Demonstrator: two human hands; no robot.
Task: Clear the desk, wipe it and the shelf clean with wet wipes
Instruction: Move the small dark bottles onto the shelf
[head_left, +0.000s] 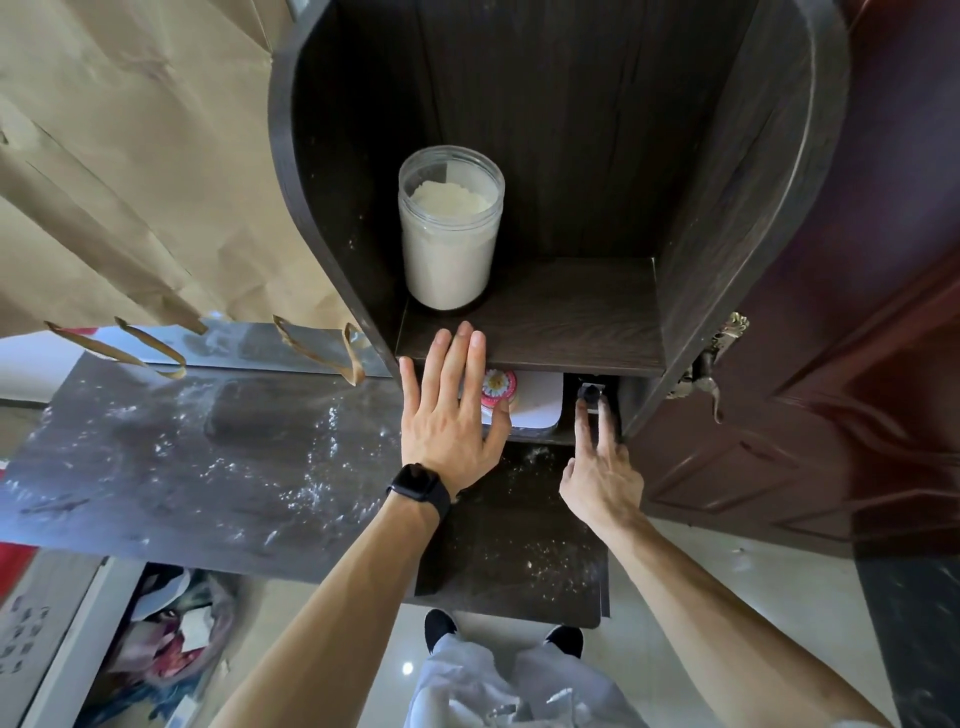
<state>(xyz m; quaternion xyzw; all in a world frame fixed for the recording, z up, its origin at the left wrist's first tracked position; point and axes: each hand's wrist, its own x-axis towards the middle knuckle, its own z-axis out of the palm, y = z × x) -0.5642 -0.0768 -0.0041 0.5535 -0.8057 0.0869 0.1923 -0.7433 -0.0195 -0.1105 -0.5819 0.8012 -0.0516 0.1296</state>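
A dark wooden shelf unit (582, 338) stands on the dark desk (218, 467), whose top is dusted with white powder. A clear jar of white powder (449, 228) stands on the upper shelf board. My left hand (452, 405), fingers straight, lies over the front edge of that board and in front of a pink flowered lid (501, 387) and a white container (537, 400) in the lower compartment. My right hand (597, 462) reaches into the lower compartment, its fingers touching a small dark object (590, 393). Whether the fingers pinch it is unclear.
Brown paper bags (130, 182) with handles hang over the desk's back left. A dark red door (852, 389) with a metal handle (711, 364) stands to the right. A bin with rubbish (166, 639) sits under the desk at lower left. My shoes are on the tiled floor.
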